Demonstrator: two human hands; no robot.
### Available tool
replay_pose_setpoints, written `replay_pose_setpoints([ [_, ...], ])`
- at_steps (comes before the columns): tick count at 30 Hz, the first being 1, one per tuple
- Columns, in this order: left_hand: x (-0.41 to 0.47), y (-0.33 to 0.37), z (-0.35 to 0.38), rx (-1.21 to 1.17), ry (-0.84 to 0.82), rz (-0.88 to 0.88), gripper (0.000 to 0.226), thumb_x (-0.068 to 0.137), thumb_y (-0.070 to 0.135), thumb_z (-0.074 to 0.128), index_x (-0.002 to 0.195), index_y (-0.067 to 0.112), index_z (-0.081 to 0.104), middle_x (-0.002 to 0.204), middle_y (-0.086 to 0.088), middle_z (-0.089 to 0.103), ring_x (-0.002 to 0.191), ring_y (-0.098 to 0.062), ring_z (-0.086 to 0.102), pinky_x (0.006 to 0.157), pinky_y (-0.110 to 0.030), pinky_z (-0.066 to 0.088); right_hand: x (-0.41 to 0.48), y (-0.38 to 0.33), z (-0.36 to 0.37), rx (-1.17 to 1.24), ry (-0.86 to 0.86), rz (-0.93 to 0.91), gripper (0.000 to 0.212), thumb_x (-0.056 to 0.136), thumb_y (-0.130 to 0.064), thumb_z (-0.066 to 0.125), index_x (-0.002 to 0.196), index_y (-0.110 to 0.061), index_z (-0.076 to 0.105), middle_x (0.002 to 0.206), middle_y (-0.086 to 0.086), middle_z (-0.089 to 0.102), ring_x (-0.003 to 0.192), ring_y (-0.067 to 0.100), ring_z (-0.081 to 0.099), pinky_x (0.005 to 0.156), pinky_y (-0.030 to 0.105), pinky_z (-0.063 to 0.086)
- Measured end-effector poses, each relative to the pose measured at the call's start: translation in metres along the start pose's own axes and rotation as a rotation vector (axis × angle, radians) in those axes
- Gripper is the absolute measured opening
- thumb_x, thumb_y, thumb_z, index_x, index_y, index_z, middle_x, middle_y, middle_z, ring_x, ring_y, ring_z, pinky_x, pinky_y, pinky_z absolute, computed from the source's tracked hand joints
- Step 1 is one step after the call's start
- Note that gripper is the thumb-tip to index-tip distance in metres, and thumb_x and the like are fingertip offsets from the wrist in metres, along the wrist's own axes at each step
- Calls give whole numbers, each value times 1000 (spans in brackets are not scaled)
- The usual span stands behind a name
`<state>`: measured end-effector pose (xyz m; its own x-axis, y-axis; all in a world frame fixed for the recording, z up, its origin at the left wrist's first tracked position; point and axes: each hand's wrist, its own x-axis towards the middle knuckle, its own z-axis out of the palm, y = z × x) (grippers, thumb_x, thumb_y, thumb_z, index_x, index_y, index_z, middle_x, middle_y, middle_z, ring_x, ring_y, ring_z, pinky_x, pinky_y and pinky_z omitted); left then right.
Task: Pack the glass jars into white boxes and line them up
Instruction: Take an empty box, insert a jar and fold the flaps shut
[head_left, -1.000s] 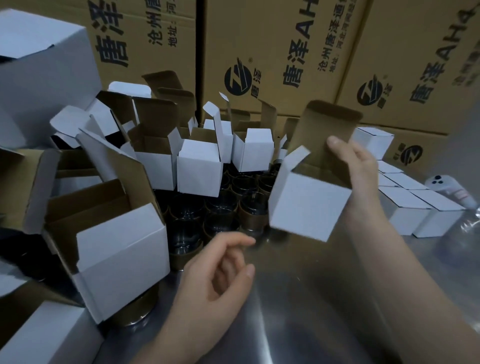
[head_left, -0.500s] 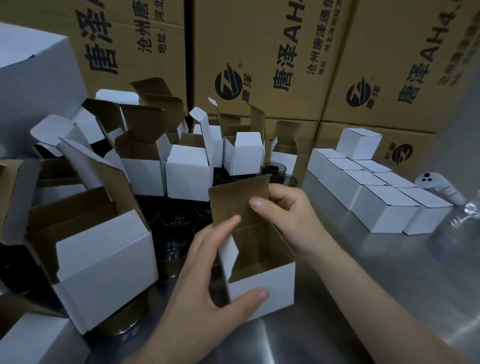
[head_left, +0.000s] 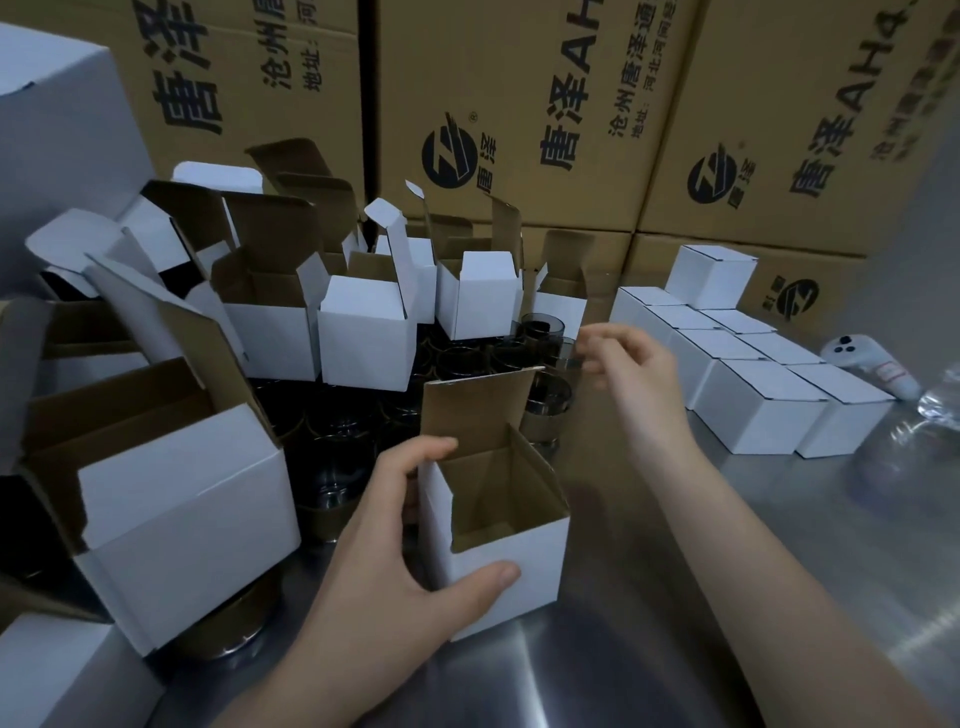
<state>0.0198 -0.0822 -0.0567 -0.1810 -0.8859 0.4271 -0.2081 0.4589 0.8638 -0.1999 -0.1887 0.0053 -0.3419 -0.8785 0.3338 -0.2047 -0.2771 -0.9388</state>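
Left hand (head_left: 384, 551): enters from bottom centre, forearm bare, wrist bent right; grips the open white box (head_left: 514, 571), with the thumb flat across its near face and the fingers (head_left: 431, 449) curled round its left side, index tip at the rim. Right hand (head_left: 636, 364): bare forearm stretched forward and up from the lower right, palm facing left, fingers loosely bent with thumb apart from them. Outline is motion-blurred, and no grip is visible.

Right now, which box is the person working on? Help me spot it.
On the steel table, look in front of the dark glass jars. The open white box stands there, brown flap raised; it alone is gripped by the left hand.
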Motion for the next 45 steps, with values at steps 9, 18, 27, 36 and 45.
replay_pose_setpoints([
  [9, 1, 2, 2, -59, 29, 15, 80, 55, 46, 86, 120, 51, 39, 121, 27, 58, 109, 2, 62, 85, -11, 49, 4, 32, 7, -312, -282, 128, 72, 77, -38, 80, 136, -21, 43, 113, -5, 54, 99, 6, 56, 78, 21, 46],
  [18, 3, 3, 4, -96, 54, 16, 75, 53, 43, 84, 111, 54, 38, 114, 23, 61, 104, -2, 64, 82, -9, 48, 7, 46, 10, -296, -228, 120, 62, 73, -40, 84, 123, -26, 50, 106, -10, 59, 96, 7, 59, 80, 24, 49],
  [27, 4, 2, 4, -102, 58, 17, 74, 52, 42, 84, 110, 55, 39, 114, 23, 62, 104, -2, 65, 83, -11, 49, 15, 33, -9, -256, -362, 174, 50, 79, -21, 80, 124, -19, 59, 112, -6, 66, 96, -1, 60, 72, 9, 45],
  [36, 4, 3, 3, -81, 46, 10, 75, 53, 44, 83, 111, 55, 38, 114, 25, 61, 105, 1, 63, 81, -7, 47, 18, 28, -16, -325, -460, 191, 61, 88, -14, 67, 144, -23, 46, 136, -1, 54, 125, 16, 51, 108, 32, 41],
  [45, 4, 2, 3, -64, 44, 14, 75, 53, 44, 84, 112, 53, 38, 116, 24, 61, 104, 0, 63, 81, -8, 47, 13, 38, -5, -431, -282, 111, 63, 74, -39, 83, 126, -18, 55, 120, -1, 62, 106, 15, 59, 91, 33, 52],
])
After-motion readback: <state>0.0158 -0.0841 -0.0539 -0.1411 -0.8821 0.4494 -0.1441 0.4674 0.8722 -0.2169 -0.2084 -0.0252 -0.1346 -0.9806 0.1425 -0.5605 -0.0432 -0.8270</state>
